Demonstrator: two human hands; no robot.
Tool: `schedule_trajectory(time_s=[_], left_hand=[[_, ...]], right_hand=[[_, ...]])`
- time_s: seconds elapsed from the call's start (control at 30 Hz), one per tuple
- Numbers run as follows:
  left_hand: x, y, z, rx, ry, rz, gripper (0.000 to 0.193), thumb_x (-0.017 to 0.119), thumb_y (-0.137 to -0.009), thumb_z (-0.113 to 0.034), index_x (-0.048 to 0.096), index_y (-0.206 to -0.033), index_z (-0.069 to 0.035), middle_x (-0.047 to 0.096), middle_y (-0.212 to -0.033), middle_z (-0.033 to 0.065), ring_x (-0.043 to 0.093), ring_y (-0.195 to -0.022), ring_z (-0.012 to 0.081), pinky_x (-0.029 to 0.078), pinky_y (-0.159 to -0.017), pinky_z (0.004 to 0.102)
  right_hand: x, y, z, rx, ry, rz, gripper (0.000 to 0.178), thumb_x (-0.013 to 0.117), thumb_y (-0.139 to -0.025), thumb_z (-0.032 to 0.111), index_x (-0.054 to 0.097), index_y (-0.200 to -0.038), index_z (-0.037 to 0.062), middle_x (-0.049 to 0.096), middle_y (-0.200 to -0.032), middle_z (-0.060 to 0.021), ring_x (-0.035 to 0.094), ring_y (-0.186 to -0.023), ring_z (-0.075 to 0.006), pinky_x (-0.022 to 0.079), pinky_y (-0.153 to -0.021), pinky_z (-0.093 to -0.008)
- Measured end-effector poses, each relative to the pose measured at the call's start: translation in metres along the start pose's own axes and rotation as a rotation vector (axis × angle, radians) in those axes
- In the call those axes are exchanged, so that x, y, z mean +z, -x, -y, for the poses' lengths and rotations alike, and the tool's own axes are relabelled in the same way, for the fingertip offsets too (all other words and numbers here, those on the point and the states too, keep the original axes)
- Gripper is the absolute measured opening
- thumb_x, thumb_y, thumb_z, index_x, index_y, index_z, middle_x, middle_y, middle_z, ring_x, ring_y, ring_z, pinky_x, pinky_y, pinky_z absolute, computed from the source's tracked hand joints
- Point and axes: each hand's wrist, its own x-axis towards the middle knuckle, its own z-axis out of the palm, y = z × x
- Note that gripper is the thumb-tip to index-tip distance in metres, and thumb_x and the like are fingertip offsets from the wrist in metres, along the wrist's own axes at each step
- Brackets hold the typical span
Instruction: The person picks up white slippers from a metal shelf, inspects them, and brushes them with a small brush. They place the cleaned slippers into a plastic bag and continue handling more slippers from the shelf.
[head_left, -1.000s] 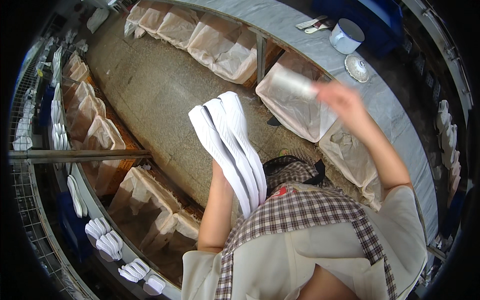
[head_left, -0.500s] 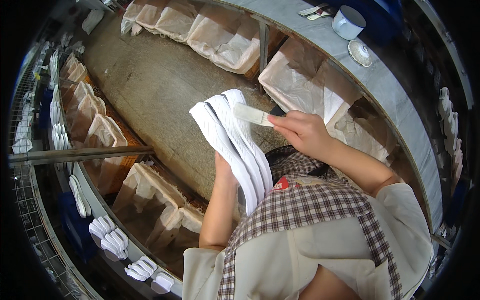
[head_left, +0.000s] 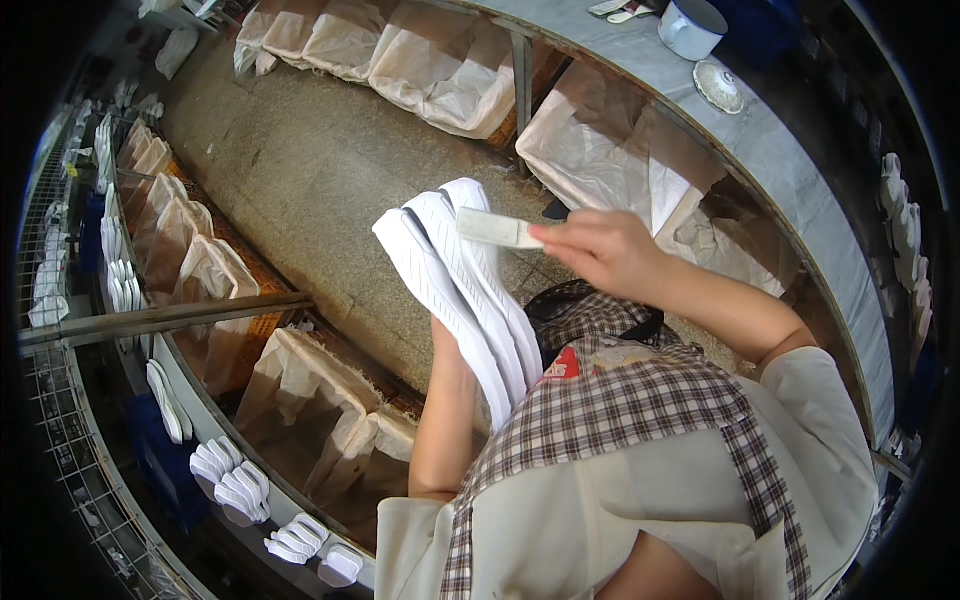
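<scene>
Several white shoe soles (head_left: pixel 455 290), with a ribbed pattern along their sidewalls, stand side by side on edge in front of my apron. My left hand (head_left: pixel 441 335) supports them from behind on the left; its fingers are hidden by the soles. In my right hand (head_left: pixel 612 255) is a pale flat brush (head_left: pixel 488 228), pinched between thumb and fingers at its short end. The brush's broad end overlaps the upper part of the rightmost sole; whether it touches I cannot tell.
A curved grey counter (head_left: pixel 770 170) at the right bears a white enamel mug (head_left: pixel 692 30) and a lid (head_left: pixel 719 87). Below it stand plastic-lined crates (head_left: pixel 440 85). More white soles (head_left: pixel 243 490) sit on the left-hand ledge, near a wire rack (head_left: pixel 75 420) and a metal bar (head_left: pixel 180 318).
My right hand and the brush have shifted slightly up and left, with the brush now lying more level. The soles stay in my left hand, almost unmoved.
</scene>
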Motion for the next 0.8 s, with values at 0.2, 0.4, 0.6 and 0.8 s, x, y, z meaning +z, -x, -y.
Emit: schedule_trajectory(time_s=[0.2,0.4,0.6,0.8], left_hand=[[-0.007,-0.005,-0.005,0.177,-0.134,-0.041,0.05,0.04,-0.098,-0.026,0.027,-0.141,-0.004,0.041,-0.136,0.0123,0.045,-0.119,0.0225,0.039,-0.1,0.0323],[0.01,-0.011,-0.015,0.371,-0.198,-0.137,0.047,0.04,-0.098,-0.022,0.027,-0.14,-0.004,0.039,-0.137,0.0119,0.04,-0.123,0.0223,0.03,-0.106,0.0314],[0.028,-0.001,-0.017,0.398,-0.02,-0.163,0.043,0.038,-0.1,-0.022,0.031,-0.139,-0.007,0.043,-0.133,0.0099,0.043,-0.121,0.0216,0.033,-0.103,0.0323],[0.057,0.021,-0.031,0.216,-0.12,-0.251,0.044,0.035,-0.1,-0.02,0.029,-0.14,-0.004,0.04,-0.137,0.0154,0.046,-0.121,0.0245,0.037,-0.104,0.0353]], right_hand=[[0.007,0.011,-0.02,-0.206,-0.006,0.036,0.023,0.061,-0.085,0.017,0.067,-0.107,0.0133,0.05,-0.059,-0.001,0.046,-0.045,-0.0127,0.036,-0.037,-0.0268],[0.011,0.015,-0.018,-0.277,-0.009,0.125,0.025,0.062,-0.084,0.021,0.066,-0.107,0.0133,0.048,-0.06,-0.0007,0.045,-0.045,-0.0119,0.035,-0.036,-0.0267],[-0.016,-0.042,-0.021,-0.168,0.133,-0.125,0.021,0.059,-0.087,0.02,0.068,-0.105,0.0136,0.051,-0.061,-0.0043,0.049,-0.048,-0.016,0.039,-0.041,-0.0275],[0.004,-0.005,-0.002,-0.273,0.105,0.125,0.021,0.06,-0.086,0.021,0.067,-0.105,0.0152,0.046,-0.059,-0.0002,0.045,-0.045,-0.0124,0.032,-0.036,-0.0271]])
